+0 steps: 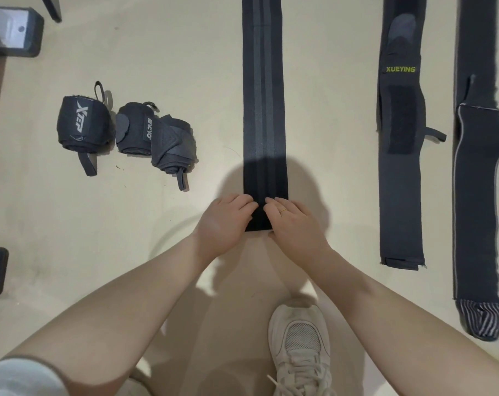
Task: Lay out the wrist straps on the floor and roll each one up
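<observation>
Gripping the near end of the striped strap (263,110), the left hand (227,224) and the right hand (292,224) sit side by side, fingers curled over the fabric's edge where it lies on the floor (185,67); a ring (283,210) shows on one right finger; the strap itself runs flat and straight away from the person, black with two grey stripes down its length, its far end out of view at the top. To its right, apart from it, lies a second flat strap (401,167) bearing the yellow-green word XUEYING and a dark fastening patch; further right again lies a third long strap (479,195), its near end striped in black and white. On the left, well apart from the hands, three rolled straps stand grouped: the Xtep roll (81,124), the middle roll (134,130) just beside it, and the grey roll (172,144) touching the middle one; loops trail from each. A white sneaker (299,347) is planted below the hands; dark-edged fixtures sit at the left edge.
</observation>
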